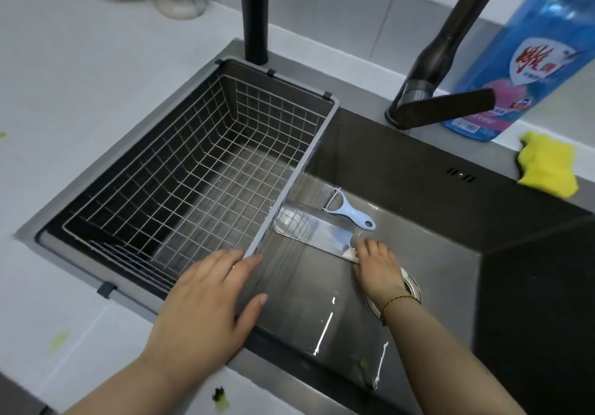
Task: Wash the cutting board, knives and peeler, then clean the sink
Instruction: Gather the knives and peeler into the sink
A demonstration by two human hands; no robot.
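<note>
In the sink point(434, 170), the right hand point(376, 270) is curling its fingers around the handle of a cleaver point(317, 232) lying flat on the sink floor, hiding most of the handle and part of the drain point(413, 286). A blue peeler point(349, 210) is lying just behind the blade. The left hand point(206, 302) is resting with fingers straight on the near corner of the wire basket point(291, 186) filling the sink's left half. The basket is covering the blade's tip.

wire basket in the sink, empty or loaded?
Empty. Only bare wire grid shows inside the wire basket; the cleaver and peeler lie on the sink floor outside it.
</note>
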